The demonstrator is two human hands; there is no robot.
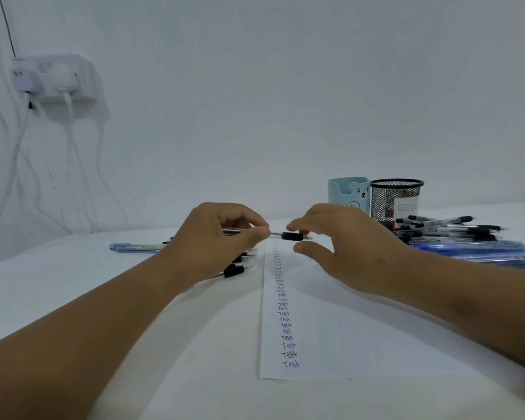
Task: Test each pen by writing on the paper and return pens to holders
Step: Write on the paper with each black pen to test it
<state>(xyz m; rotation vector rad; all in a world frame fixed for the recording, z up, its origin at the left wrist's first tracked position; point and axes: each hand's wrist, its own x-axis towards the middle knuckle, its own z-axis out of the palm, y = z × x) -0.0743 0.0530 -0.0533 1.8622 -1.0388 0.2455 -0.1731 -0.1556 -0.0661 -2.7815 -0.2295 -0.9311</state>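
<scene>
My left hand (222,241) pinches a clear pen with a black grip (291,236), held level above the top of the paper (331,328). My right hand (340,237) hovers at the pen's tip end; its fingertips sit just above the grip and its thumb just below, slightly blurred. A column of several handwritten "Test" words (284,307) runs down the paper's left side. Beneath my left hand lie several black-grip pens (235,270). At the back right stand a light blue bear holder (349,195) and a black mesh holder (396,198).
A heap of black-capped pens (449,227) and blue pens (479,251) lies at the right beside the holders. A blue pen (134,247) lies alone at the left. A wall socket with plugs and white cables (55,77) hangs at the upper left.
</scene>
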